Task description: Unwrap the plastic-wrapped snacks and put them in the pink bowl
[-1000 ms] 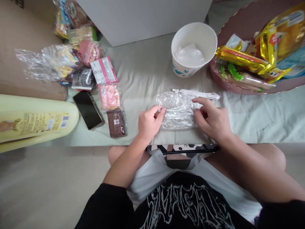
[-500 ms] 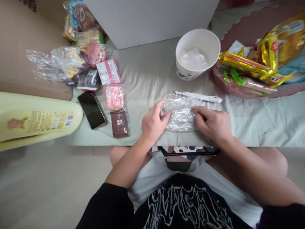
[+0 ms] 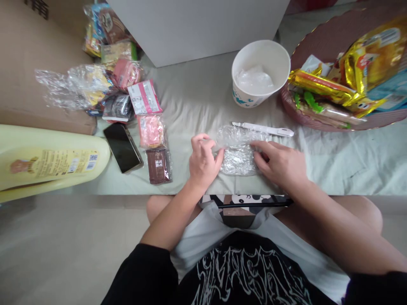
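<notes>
A crinkled clear plastic bag (image 3: 239, 159) lies flat on the cloth near the table's front edge, between my two hands. My left hand (image 3: 203, 161) is at the bag's left edge with its fingers curled and its thumb against the plastic. On the other side, my right hand (image 3: 280, 163) pinches the upper right part of the bag between thumb and forefinger. Just beyond the bag lies a slim white utility knife (image 3: 267, 128), its tip pointing left. Behind it stands a white paper tub (image 3: 249, 97) with crumpled clear plastic inside.
To the left are a dark phone (image 3: 123, 147), a brown packet (image 3: 159, 166), a pink packet (image 3: 151, 131) and several other wrapped snacks. A yellow jug (image 3: 54, 159) lies at far left. A pink basket (image 3: 313, 123) of snacks stands right; a white box (image 3: 203, 29) stands behind.
My left fingers have curled in more at the bag's left edge. My right hand has shifted slightly left along the plastic.
</notes>
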`<state>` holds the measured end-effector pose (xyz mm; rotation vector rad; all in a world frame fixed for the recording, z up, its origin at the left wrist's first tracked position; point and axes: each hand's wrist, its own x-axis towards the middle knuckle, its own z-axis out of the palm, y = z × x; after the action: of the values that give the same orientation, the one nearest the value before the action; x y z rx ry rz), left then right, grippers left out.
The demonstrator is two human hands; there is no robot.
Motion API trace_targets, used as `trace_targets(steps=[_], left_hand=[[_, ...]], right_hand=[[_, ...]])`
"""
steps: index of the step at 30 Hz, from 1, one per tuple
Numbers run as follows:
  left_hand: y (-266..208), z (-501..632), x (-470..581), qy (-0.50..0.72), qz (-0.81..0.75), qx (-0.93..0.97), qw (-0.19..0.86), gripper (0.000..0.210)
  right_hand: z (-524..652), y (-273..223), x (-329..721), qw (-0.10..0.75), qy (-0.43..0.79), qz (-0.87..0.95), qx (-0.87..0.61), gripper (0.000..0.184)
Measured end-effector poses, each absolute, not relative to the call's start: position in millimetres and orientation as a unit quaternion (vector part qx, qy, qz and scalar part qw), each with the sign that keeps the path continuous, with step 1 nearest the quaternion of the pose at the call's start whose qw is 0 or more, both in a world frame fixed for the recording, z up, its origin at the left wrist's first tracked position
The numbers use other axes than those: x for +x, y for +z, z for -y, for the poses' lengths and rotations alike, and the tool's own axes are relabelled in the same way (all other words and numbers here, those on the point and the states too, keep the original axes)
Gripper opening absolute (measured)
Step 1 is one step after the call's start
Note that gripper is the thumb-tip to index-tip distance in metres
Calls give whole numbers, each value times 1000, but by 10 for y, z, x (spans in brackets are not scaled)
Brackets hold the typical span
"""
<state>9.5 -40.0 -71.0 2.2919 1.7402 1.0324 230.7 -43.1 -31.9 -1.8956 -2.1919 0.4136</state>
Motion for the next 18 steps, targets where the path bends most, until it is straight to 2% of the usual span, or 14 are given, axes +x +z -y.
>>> trace_targets(steps=[5,10,13,18], left_hand=[[-725,420,102,293,-586,754,47,12],[-615,388,146,219,-561,796,58,34],[-552,361,170,174,-566,804,60,45],[-521,356,162,153,-568,804,83,47]], right_hand=[[343,-300,2303,70,134,745,-649,53],[263,-272,2327,28,155,741,-653,64],[265,-264,2349,26,163,738,-654,66],[265,-314,2429,86,188,716,-667,56]])
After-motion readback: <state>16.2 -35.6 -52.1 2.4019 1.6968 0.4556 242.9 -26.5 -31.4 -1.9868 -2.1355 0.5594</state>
